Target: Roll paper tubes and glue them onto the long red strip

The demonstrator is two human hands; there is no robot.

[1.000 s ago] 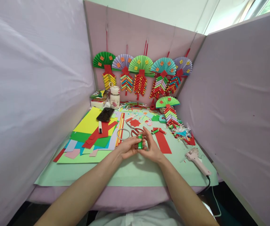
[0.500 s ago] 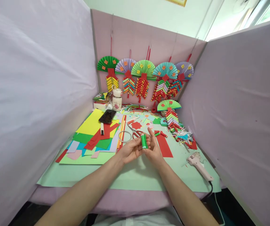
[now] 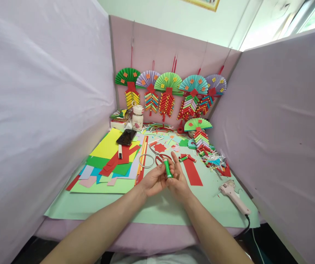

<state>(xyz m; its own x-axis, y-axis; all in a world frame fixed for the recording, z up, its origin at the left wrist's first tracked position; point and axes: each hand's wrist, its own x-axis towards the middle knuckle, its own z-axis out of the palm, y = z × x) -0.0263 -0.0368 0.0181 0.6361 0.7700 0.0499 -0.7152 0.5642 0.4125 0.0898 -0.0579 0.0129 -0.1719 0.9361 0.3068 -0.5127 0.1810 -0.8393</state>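
A small green paper roll (image 3: 167, 168) with pale bands near its ends is held between my two hands above the table. My left hand (image 3: 154, 180) grips it from the left with thumb and fingers. From the right, my right hand (image 3: 180, 181) closes on it with the thumb at its lower end, the index finger pointing up and away. Just beyond the hands lie red-handled scissors (image 3: 161, 157) and a metal ring (image 3: 146, 161). Red and green paper rolls (image 3: 187, 158) rest at the top of a red paper strip (image 3: 193, 174).
A glue gun (image 3: 234, 196) lies at the right with its cord over the edge. Coloured paper sheets (image 3: 99, 187), a phone (image 3: 126, 137) and a cutter knife (image 3: 120, 151) are at the left. A white jar (image 3: 137, 119) stands behind; paper fan ornaments (image 3: 169, 82) hang at the back.
The green roll has turned in my fingers and now looks narrower and more tilted, its lower end nearer me. My hands stay together around it. The view has shifted slightly.
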